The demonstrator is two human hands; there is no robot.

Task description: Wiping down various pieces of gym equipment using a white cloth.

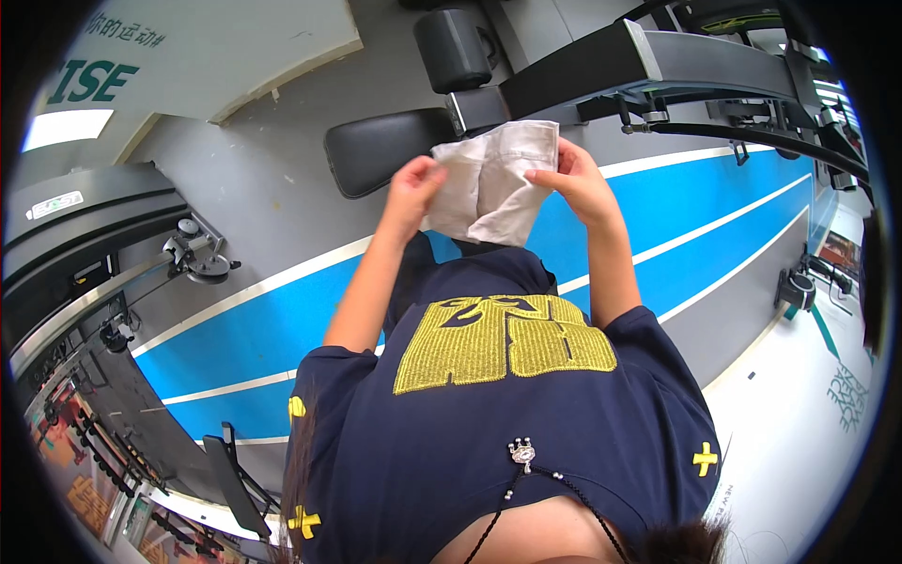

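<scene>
A pale grey-white cloth (504, 180) with creases and fold lines is held up in front of my body, over the grey floor and the blue lane. My right hand (581, 180) grips its right edge, the thumb lying on the near face and the fingers behind. At the left edge, my left hand (417, 189) has its thumb and fingertips pinched together on the fabric; the fingertips are slightly blurred. Just beyond the cloth, a black padded seat (387, 151) of an exercise machine is partly covered by it.
A black roller pad (452, 51) and a thick dark machine beam (585, 70) stand ahead. Another machine with pulleys (208, 266) is at the left. A blue lane (268, 310) with white lines crosses the floor. An adjustable bench (236, 486) is at lower left.
</scene>
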